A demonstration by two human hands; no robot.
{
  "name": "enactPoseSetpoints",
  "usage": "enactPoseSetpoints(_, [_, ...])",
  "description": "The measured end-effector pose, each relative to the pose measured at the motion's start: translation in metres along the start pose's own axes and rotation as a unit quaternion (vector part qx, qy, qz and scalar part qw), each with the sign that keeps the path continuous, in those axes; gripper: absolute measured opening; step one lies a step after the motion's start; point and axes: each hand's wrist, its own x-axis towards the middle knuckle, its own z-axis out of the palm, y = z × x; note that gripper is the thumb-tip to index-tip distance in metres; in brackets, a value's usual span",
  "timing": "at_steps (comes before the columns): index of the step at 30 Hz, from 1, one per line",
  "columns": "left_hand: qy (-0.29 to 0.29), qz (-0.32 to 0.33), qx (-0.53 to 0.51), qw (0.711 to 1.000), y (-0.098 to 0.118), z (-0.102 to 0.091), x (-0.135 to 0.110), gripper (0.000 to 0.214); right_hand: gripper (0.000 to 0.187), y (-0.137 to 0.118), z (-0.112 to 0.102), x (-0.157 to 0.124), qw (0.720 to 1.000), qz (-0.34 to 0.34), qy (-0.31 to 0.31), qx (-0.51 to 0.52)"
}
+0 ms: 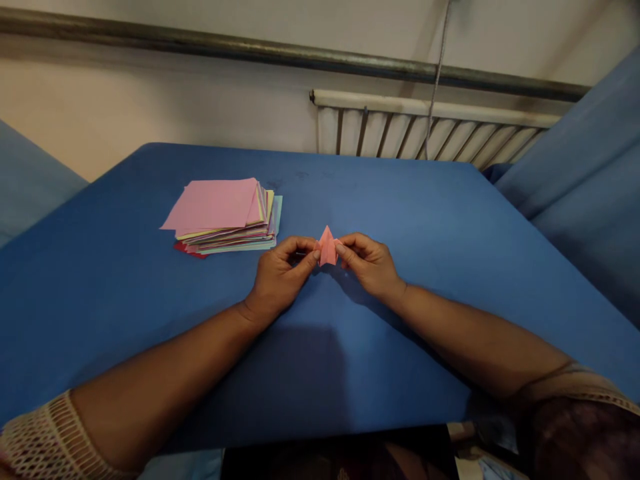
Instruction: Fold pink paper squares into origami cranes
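A small folded piece of pink paper (327, 248) with a pointed top is held up over the middle of the blue table. My left hand (281, 272) pinches its left edge between thumb and fingers. On the other side, my right hand (373, 265) grips the right edge in the same way. The paper's point faces away from me, and a crease runs down its middle. Its back side is hidden from view.
A thick, uneven stack of coloured paper sheets (215, 207) lies left of my hands, pink on top. The blue table (425, 213) reaches toward a wall with a radiator (380, 127) and a pipe (250, 51). Blue curtains (590, 160) hang at the sides.
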Motion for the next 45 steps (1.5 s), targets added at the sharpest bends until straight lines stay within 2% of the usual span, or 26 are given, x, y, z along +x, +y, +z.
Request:
enactPoseSetpoints(5, [0.020,-0.015,-0.018,1.000,0.003,0.001,0.000,0.019,0.030,-0.004,0.000,0.003,0.997,0.042,0.011,0.062])
enactPoseSetpoints(16, [-0.006,0.003,-0.020,1.000,0.007,0.002,0.001,0.016,0.029,-0.004,0.000,0.002,0.996,0.019,0.041,0.076])
enactPoseSetpoints(24, [-0.001,0.102,0.057,0.993,0.002,-0.003,-0.002,0.009,0.022,0.007,0.001,0.004,0.993,0.015,0.001,0.114])
enactPoseSetpoints(28, [-0.007,0.130,0.081,0.988,0.002,-0.005,-0.002,0.007,0.018,0.005,-0.001,0.006,0.993,0.007,0.018,0.119])
enactPoseSetpoints(34, [0.014,0.094,0.075,0.993,0.001,-0.006,-0.001,0.012,0.014,0.003,-0.004,0.006,0.994,-0.030,0.021,0.107])
enactPoseSetpoints(38, [0.014,0.086,0.067,0.994,-0.001,-0.005,-0.001,0.012,0.016,0.004,-0.005,0.006,0.996,-0.023,0.011,0.087])
enactPoseSetpoints(45, [0.008,0.088,0.049,0.995,0.002,-0.005,-0.002,0.013,0.022,0.006,-0.002,0.004,0.993,-0.013,-0.020,0.115])
